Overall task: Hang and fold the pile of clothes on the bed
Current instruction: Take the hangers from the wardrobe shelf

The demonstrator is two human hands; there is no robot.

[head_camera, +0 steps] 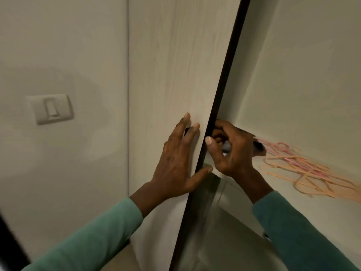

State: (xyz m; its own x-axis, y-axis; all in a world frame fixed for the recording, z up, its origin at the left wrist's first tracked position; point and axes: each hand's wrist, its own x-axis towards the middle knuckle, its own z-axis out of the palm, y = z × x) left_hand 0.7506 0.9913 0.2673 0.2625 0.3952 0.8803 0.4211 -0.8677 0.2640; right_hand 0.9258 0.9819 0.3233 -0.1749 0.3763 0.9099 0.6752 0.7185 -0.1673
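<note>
A pale wood-grain wardrobe door (pixel 175 75) stands partly open, with its dark edge (pixel 224 94) running down the middle of the view. My left hand (pixel 179 159) lies flat on the door's outer face, fingers spread and straight. My right hand (pixel 230 149) is just behind the edge, its thumb on the dark edge and its fingers curled on the inner side. A small grey part shows between those fingers. Several pink and orange hangers (pixel 304 171) lie in a loose heap on the shelf inside, right of that hand. No clothes or bed are in view.
A light switch (pixel 51 109) sits on the wall to the left of the wardrobe. The wardrobe's pale inner wall (pixel 302 75) rises behind the hangers. A lower compartment (pixel 224 241) opens below the shelf edge. Green sleeves cover both forearms.
</note>
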